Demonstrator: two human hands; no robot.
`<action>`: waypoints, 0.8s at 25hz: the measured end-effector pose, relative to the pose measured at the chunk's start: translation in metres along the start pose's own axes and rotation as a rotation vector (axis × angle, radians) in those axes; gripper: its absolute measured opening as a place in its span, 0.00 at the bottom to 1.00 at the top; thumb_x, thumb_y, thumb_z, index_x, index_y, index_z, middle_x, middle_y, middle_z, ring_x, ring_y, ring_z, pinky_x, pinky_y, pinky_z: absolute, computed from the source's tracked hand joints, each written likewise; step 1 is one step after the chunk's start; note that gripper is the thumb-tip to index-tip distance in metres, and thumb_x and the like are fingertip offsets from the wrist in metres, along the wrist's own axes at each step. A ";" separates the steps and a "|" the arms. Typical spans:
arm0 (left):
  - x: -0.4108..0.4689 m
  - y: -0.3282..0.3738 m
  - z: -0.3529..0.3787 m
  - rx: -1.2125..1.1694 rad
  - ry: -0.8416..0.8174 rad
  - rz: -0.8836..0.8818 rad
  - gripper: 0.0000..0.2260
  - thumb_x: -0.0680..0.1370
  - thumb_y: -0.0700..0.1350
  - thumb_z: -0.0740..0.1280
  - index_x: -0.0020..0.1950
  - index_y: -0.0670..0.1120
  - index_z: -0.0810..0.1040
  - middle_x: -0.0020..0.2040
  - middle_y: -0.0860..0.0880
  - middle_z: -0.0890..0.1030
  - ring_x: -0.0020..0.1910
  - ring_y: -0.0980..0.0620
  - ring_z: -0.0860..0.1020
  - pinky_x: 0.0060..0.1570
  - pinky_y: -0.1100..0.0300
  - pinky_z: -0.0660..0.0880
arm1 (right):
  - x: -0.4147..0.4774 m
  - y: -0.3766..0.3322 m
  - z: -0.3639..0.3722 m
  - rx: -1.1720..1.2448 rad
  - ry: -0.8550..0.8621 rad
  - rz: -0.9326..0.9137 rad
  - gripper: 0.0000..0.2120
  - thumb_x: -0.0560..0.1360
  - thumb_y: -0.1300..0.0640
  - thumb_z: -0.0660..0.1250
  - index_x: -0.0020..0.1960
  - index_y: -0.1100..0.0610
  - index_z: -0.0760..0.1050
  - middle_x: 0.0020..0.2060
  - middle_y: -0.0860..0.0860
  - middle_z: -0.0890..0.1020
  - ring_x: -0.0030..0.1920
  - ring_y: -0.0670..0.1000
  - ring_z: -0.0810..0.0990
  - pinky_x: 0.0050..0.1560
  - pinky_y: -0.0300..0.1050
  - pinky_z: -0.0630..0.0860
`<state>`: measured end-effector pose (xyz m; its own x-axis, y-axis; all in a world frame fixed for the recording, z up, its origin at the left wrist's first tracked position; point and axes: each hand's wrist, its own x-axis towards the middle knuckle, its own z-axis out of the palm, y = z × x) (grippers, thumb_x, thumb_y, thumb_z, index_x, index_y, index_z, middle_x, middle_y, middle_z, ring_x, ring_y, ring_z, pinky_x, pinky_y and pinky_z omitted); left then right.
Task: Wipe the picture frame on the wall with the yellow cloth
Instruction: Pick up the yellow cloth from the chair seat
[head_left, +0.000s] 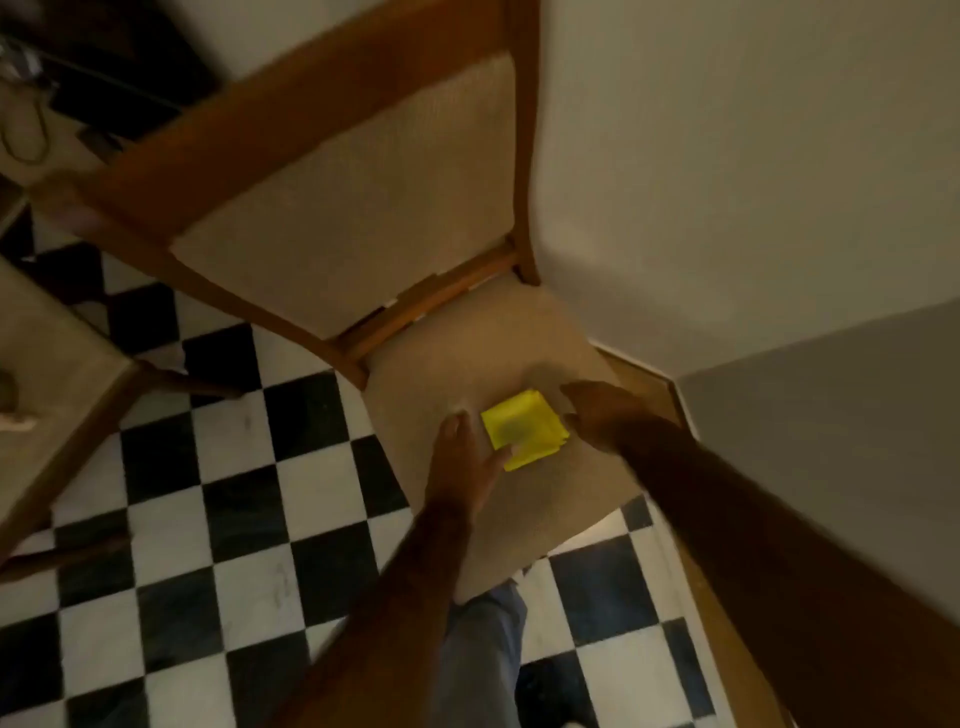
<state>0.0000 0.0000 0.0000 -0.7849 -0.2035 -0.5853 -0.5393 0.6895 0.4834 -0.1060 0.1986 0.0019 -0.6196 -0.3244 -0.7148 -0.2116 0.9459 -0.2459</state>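
Observation:
A folded yellow cloth (524, 428) lies flat on the beige seat of a wooden chair (498, 353). My left hand (465, 457) rests on the seat at the cloth's left edge, fingers spread, its thumb touching the cloth's lower corner. My right hand (597, 413) hovers just right of the cloth, fingers curled toward its right edge. Neither hand has the cloth lifted. No picture frame is in view.
The chair stands against a pale wall (727, 182) with a wooden baseboard (644, 379). A black-and-white checkered floor (234, 519) spreads to the left. A second beige chair seat (47, 374) is at the far left. My trouser leg (483, 649) is below the seat.

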 end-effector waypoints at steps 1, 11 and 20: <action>0.006 -0.005 0.013 -0.030 -0.004 -0.036 0.41 0.75 0.62 0.68 0.79 0.41 0.60 0.78 0.40 0.64 0.76 0.44 0.64 0.75 0.49 0.64 | 0.013 -0.002 0.007 0.031 -0.017 0.003 0.32 0.81 0.45 0.58 0.81 0.52 0.54 0.81 0.53 0.59 0.80 0.55 0.60 0.78 0.49 0.58; 0.053 -0.022 0.085 -0.216 0.059 -0.255 0.15 0.75 0.52 0.73 0.47 0.40 0.80 0.45 0.47 0.81 0.44 0.49 0.80 0.44 0.56 0.79 | 0.086 -0.016 0.054 0.119 0.104 0.040 0.27 0.78 0.48 0.62 0.74 0.55 0.67 0.75 0.58 0.65 0.74 0.61 0.64 0.71 0.56 0.69; 0.021 0.007 0.027 -0.468 0.021 -0.149 0.16 0.74 0.46 0.76 0.57 0.40 0.81 0.50 0.45 0.84 0.48 0.46 0.84 0.44 0.55 0.83 | -0.003 -0.005 -0.012 0.511 0.122 0.128 0.21 0.70 0.53 0.74 0.62 0.55 0.81 0.60 0.54 0.83 0.62 0.55 0.79 0.50 0.37 0.66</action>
<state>-0.0125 0.0191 -0.0262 -0.6919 -0.2940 -0.6594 -0.7219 0.2659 0.6389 -0.1128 0.1949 0.0130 -0.7057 -0.1758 -0.6864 0.2468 0.8470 -0.4708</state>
